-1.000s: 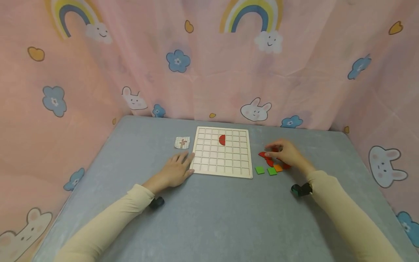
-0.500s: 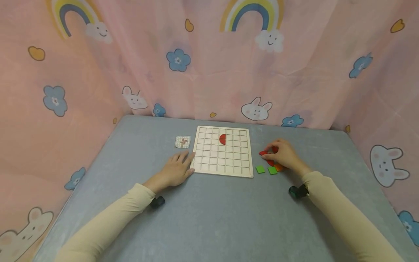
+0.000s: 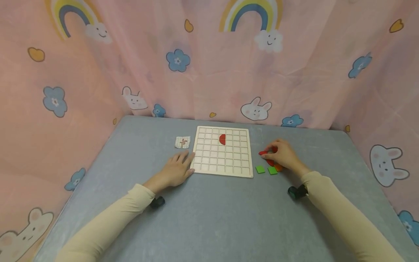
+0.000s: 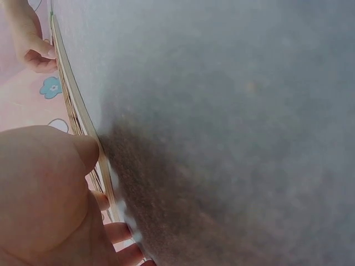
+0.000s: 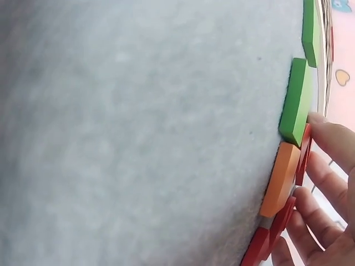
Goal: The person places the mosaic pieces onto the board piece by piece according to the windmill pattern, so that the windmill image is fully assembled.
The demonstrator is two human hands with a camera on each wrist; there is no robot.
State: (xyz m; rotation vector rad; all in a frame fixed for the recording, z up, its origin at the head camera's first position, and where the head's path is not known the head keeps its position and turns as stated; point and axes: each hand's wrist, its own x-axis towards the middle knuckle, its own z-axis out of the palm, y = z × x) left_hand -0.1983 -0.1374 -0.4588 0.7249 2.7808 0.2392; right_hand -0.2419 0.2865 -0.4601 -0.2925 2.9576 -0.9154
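Observation:
A pale wooden grid board [image 3: 209, 168] lies on the table, with two red quarter-circle pieces [image 3: 222, 139] forming a half disc in its upper part. My left hand [image 3: 173, 170] rests at the board's left edge, fingers spread and thumb near the lower corner. Right of the board, my right hand [image 3: 284, 155] pinches a red quarter-circle piece [image 3: 263, 153] between thumb and fingertips, low over the pile. More red pieces [image 5: 282, 219] lie under its fingers, partly hidden. Two green square tiles [image 3: 260, 169] and an orange tile [image 5: 280, 180] lie nearest the palm side.
A small card with a printed grid and a pinwheel-like figure [image 3: 182, 142] lies left of the board. The grey table [image 3: 209, 214] meets a pink patterned curtain [image 3: 209, 87] at the back and sides. A black wrist camera [image 3: 297, 192] hangs below the right cuff.
My right hand has moved slightly left and its thumb and fingers have closed on a red piece at the pile. My left hand and the board stay put.

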